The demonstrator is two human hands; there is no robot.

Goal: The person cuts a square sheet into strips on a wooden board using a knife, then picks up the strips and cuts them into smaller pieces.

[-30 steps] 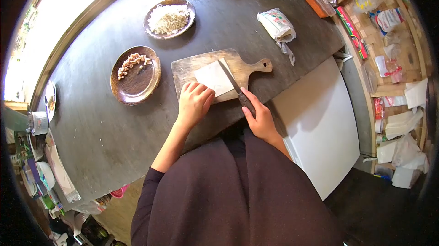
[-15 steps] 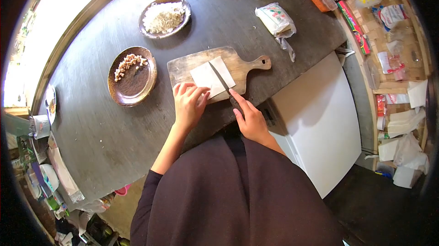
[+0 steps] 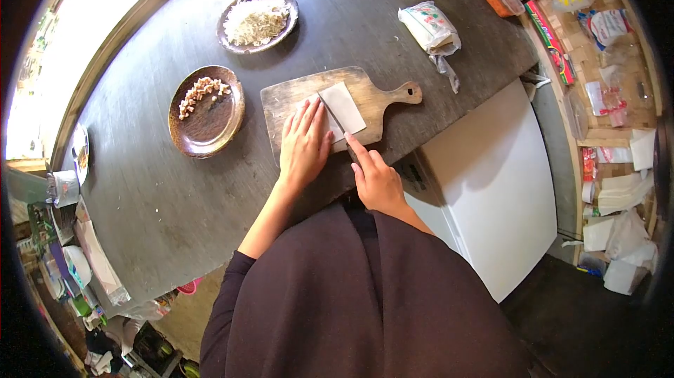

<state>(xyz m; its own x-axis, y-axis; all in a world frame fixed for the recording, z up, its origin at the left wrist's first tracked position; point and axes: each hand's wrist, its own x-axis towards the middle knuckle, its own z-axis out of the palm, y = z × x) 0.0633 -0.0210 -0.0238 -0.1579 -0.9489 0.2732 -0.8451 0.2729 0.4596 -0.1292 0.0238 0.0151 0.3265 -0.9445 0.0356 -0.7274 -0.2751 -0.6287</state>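
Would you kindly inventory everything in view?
tabletop: one, grey, centre
cutting board: one, brown, on tabletop
sheet: one, white, on cutting board
knife: one, dark, across sheet
near plate: one, brown, tabletop left
diced pieces: several, pinkish, near plate
far plate: one, brown, farther back
shreds: one pile, whitish, far plate
packet: one, white, tabletop right
panel: one, white, lower right
clutter: many items, mixed, both edges
garment: one, dark, below
left hand: one, bare, on sheet
right hand: one, bare, on knife

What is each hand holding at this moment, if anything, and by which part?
The right hand holds the knife by its handle. The left hand grips nothing; its fingers lie flat over part of the pale sheet.
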